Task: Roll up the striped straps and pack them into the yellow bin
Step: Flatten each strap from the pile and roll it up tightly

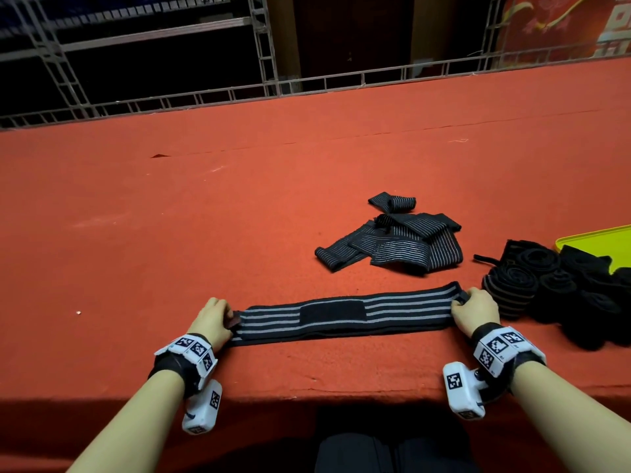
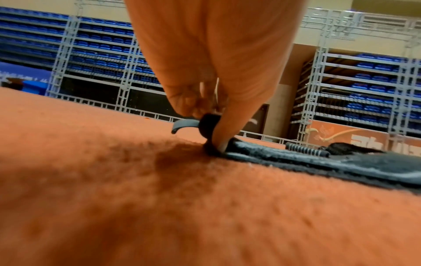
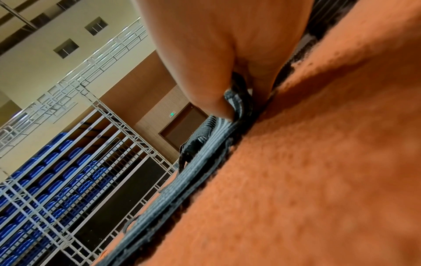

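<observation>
An indoor sports arena is serving as the workplace here: tiers of blue spectator seats (image 2: 102, 48) are rising on grey metal scaffolding (image 3: 118, 126) behind a red-carpeted bench (image 1: 239, 199), while a red banner (image 1: 563, 25) is hanging at the far wall and a green exit sign (image 3: 172, 113) is glowing above a brown door (image 3: 182, 129).

Surface: red felt-covered table (image 1: 170, 233).
On it you have one striped strap (image 1: 341, 315) laid flat near the front edge, a loose heap of straps (image 1: 392, 247) behind it, rolled straps (image 1: 532, 285) at right, and a yellow bin (image 1: 594, 238) beyond.
</observation>
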